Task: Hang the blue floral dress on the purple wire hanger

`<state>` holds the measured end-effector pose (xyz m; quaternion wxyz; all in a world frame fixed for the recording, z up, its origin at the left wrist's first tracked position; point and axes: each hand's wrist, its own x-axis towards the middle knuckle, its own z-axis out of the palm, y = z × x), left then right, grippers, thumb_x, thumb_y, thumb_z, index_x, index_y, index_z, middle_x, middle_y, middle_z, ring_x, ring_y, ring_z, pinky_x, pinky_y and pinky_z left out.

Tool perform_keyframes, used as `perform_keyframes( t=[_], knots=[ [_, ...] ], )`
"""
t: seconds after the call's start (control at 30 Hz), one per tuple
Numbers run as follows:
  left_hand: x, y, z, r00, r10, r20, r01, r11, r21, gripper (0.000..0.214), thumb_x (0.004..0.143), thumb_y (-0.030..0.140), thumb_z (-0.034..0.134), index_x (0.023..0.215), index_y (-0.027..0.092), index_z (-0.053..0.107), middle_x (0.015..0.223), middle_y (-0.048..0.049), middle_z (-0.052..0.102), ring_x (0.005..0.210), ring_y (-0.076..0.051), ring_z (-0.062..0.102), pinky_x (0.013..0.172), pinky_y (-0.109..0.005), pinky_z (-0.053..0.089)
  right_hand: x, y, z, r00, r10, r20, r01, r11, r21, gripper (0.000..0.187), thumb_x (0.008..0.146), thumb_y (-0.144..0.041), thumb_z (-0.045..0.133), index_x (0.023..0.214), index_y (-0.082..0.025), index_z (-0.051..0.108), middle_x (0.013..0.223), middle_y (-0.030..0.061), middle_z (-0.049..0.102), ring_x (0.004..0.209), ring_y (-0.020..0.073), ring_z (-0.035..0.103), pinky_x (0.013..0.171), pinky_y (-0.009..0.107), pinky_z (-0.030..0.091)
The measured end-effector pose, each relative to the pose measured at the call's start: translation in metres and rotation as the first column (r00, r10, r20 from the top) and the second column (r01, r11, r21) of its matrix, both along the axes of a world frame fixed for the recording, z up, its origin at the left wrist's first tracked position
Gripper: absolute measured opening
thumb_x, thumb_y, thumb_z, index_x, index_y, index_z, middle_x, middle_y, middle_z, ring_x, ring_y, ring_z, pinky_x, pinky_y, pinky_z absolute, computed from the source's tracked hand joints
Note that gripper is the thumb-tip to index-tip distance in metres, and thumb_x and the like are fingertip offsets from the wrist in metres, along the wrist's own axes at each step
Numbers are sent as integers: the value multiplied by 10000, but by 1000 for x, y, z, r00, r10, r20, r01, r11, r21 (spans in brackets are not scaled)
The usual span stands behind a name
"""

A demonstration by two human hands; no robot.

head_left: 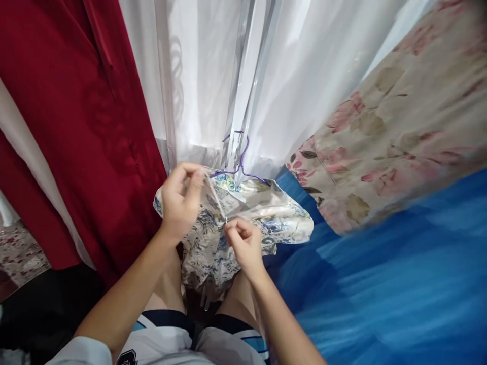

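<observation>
A light patterned blouse in white, blue and yellow hangs in front of me on a purple clothes hanger. My left hand is closed in a pinch at the blouse's left side, gripping a thin white cord. From there the cord runs taut down to the front of the blouse. Near its lower end my right hand is closed, thumb against the fingers; the piece between its fingertips looks like the same cord, though it is mostly covered.
White sheer curtains hang behind the hanger. On the left is a red curtain; on the right, a floral cloth hangs above a bright blue fabric. My legs are directly below the blouse.
</observation>
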<state>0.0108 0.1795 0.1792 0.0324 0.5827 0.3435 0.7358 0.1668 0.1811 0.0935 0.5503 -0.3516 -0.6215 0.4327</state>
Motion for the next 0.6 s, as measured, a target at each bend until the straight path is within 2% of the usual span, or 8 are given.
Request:
perform_keyframes(
  t=[0.1, 0.17, 0.2, 0.27, 0.33, 0.37, 0.5, 0.6],
  knots=[
    [-47, 23, -5, 976, 61, 207, -57, 998, -24, 195, 920, 331, 632, 873, 143, 652, 779, -11, 607, 709, -105, 562, 667, -198, 445, -2, -1, -17, 996, 90, 3, -90, 994, -65, 197, 790, -233, 556, 598, -189, 558, 497, -33, 470, 464, 107, 381, 483, 249, 281],
    [-78, 40, -20, 917, 12, 399, 11, 998, -54, 160, 894, 283, 661, 836, 135, 648, 744, 0, 590, 675, -90, 552, 645, -182, 440, -1, -2, -24, 988, 154, 33, -149, 982, -112, 220, 786, -241, 548, 572, -194, 532, 489, -33, 453, 469, 109, 377, 488, 250, 278],
    [-90, 47, -31, 849, -37, 527, 93, 992, -80, 146, 888, 254, 659, 811, 132, 639, 723, 6, 583, 656, -84, 550, 641, -177, 444, 0, -3, -27, 982, 179, 51, -171, 976, -138, 224, 779, -245, 548, 562, -196, 521, 484, -33, 445, 468, 110, 375, 488, 250, 276],
    [-102, 60, -55, 634, -98, 767, 312, 940, -139, 162, 887, 215, 631, 752, 130, 609, 679, 8, 583, 619, -81, 557, 645, -181, 462, 4, -3, -34, 971, 224, 85, -205, 960, -192, 217, 759, -257, 561, 554, -200, 516, 475, -32, 444, 459, 114, 380, 484, 250, 278],
    [-96, 68, -83, 438, -56, 897, 488, 853, -185, 198, 884, 205, 609, 701, 136, 579, 642, -3, 595, 591, -95, 574, 656, -207, 486, 10, -4, -42, 963, 248, 108, -215, 944, -250, 227, 764, -291, 573, 558, -206, 530, 458, -29, 451, 436, 122, 392, 469, 253, 280],
    [-88, 70, -98, 411, -27, 911, 520, 828, -210, 193, 869, 199, 620, 690, 139, 577, 624, -7, 597, 576, -104, 579, 653, -221, 492, 14, -5, -47, 961, 252, 115, -213, 938, -275, 248, 777, -316, 575, 557, -209, 535, 451, -26, 456, 426, 127, 398, 462, 255, 282],
    [-41, 69, -154, 401, 25, 916, 582, 765, -276, 133, 811, 230, 662, 719, 142, 623, 627, -25, 634, 645, -165, 643, 703, -280, 517, 32, -6, -73, 971, 184, 154, -130, 943, -305, 353, 806, -409, 584, 511, -221, 533, 432, -2, 467, 413, 153, 410, 450, 276, 283],
    [-16, 61, -183, 460, 19, 888, 631, 696, -342, 168, 772, 300, 691, 794, 136, 663, 705, -40, 685, 758, -203, 673, 767, -314, 518, 45, -9, -91, 987, 40, 157, 9, 955, -298, 394, 831, -423, 576, 496, -229, 503, 457, 8, 459, 455, 170, 404, 487, 300, 291]
  ],
)
